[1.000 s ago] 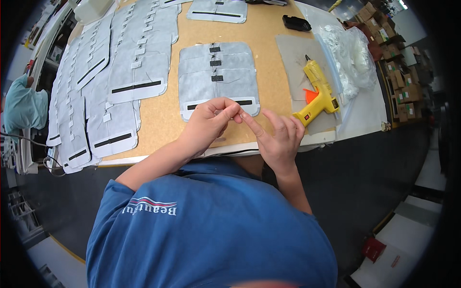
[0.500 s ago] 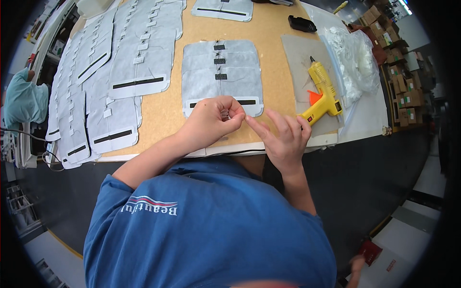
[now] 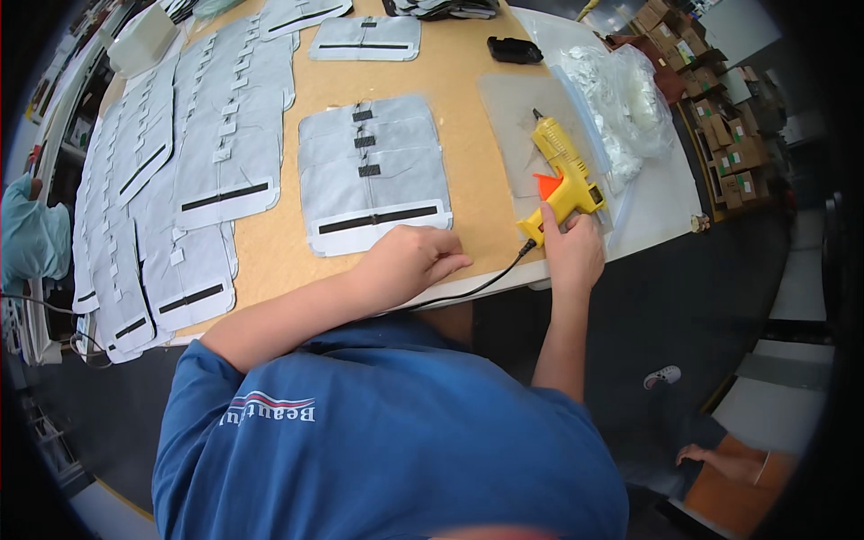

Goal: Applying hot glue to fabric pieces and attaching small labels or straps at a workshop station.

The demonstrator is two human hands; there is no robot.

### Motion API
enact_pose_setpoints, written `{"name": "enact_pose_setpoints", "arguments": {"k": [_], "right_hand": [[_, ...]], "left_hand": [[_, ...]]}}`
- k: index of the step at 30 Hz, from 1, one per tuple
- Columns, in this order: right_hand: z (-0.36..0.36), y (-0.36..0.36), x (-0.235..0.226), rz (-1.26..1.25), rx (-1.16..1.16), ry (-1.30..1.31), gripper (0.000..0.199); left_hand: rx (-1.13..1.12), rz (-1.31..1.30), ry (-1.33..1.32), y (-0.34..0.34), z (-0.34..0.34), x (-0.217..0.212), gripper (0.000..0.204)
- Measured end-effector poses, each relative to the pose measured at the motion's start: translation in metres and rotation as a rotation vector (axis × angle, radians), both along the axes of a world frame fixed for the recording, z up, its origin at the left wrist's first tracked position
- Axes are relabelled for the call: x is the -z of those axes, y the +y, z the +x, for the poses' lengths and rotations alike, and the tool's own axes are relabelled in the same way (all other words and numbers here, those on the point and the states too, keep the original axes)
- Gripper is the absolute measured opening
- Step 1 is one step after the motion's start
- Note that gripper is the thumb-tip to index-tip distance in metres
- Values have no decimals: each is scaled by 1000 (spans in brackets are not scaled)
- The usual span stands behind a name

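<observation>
A yellow hot glue gun (image 3: 565,175) with an orange trigger lies on a grey sheet at the table's right side. My right hand (image 3: 573,250) is closed round the handle end, thumb along its left side. My left hand (image 3: 412,261) is at the table's front edge, fingers curled together. Whatever they may pinch is too small or hidden. Just beyond that hand lies a light grey fabric panel (image 3: 328,189), flat, with a white strip and black band along its near edge. Small black patches and thin wires run down its middle.
Similar grey panels (image 3: 211,166) overlap across the table's left side. A black holder-like object (image 3: 515,49) and a clear plastic bag (image 3: 621,108) of white pieces lie at the far right. The gun's black cord (image 3: 481,290) trails along the front edge. Another person (image 3: 34,229) is at far left.
My hands, close together before, have parted. The right moved to the glue gun's handle and took hold; the left is lower, below the panel. The whole view has shifted.
</observation>
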State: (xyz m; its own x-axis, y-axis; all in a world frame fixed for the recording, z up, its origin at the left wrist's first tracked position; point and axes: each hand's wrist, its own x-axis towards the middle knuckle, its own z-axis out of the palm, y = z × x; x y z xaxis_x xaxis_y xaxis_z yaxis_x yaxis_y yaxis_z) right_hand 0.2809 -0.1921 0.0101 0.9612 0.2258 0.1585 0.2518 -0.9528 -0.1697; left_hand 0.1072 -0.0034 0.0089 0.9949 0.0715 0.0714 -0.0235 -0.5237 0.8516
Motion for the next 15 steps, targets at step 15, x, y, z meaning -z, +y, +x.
{"name": "enact_pose_setpoints", "arguments": {"k": [15], "right_hand": [[30, -1, 17, 605, 68, 319, 59]], "left_hand": [[145, 832, -246, -10, 104, 39, 40]]}}
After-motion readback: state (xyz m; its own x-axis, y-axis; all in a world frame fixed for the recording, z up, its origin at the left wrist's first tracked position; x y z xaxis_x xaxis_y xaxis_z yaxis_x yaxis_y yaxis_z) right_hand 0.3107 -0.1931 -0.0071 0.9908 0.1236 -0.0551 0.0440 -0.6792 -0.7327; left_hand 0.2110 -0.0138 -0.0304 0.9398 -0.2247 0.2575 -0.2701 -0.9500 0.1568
